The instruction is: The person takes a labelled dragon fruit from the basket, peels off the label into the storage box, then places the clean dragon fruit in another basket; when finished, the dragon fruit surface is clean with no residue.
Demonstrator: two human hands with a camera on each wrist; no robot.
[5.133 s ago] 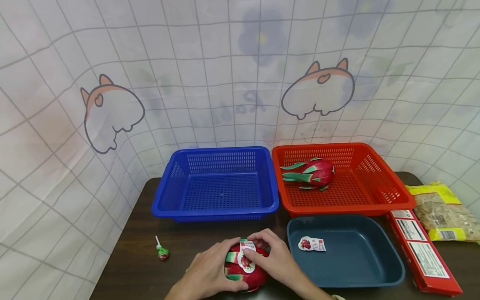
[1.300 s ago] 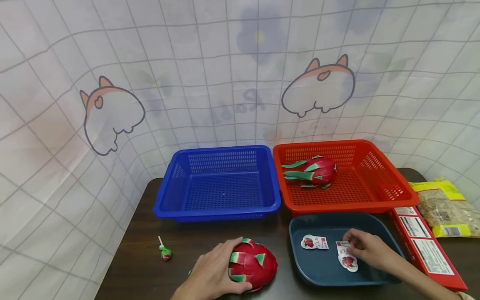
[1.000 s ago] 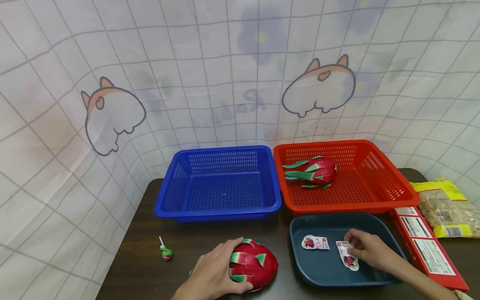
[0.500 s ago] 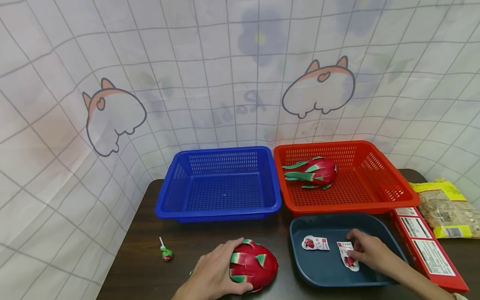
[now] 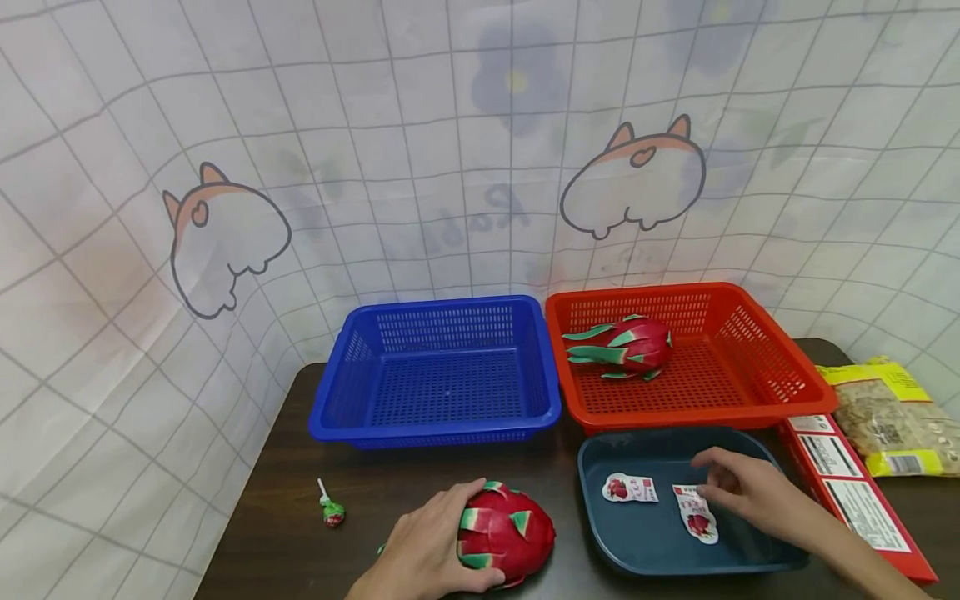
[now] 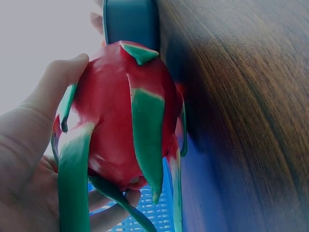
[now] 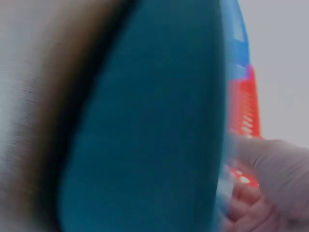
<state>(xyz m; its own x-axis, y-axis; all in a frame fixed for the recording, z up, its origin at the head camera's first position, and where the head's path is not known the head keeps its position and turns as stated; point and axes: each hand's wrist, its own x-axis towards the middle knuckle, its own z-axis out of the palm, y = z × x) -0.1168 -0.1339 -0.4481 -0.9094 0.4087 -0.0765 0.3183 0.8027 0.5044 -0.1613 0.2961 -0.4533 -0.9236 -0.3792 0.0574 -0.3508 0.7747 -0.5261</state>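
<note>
On the dark table my left hand (image 5: 423, 542) grips a red dragon fruit (image 5: 513, 533) with green-tipped scales, thumb and fingers spread round it. The left wrist view shows the thumb on one side of the dragon fruit (image 6: 118, 111) and fingers beneath its green leaves. Over the right half of a dark teal tray (image 5: 637, 546) is my right hand (image 5: 757, 500), thumb and index finger parted. Its thumb tip is at the edge of a dragon fruit label (image 5: 696, 515); I cannot tell whether they touch. Left of that lies a second label (image 5: 628, 488). The right wrist view is blurred.
A blue basket (image 5: 446, 433) stands behind the left hand. Beside it, a red basket (image 5: 697, 412) holds another dragon fruit (image 5: 637, 346). A lollipop (image 5: 332, 510) lies at the left. A red box (image 5: 862, 508) and a yellow bag (image 5: 896, 417) lie at the far right.
My right hand left the dragon fruit and moved right to the tray; the label that lay on the fruit is now there. In the last half second its fingers parted. The left hand keeps its grip.
</note>
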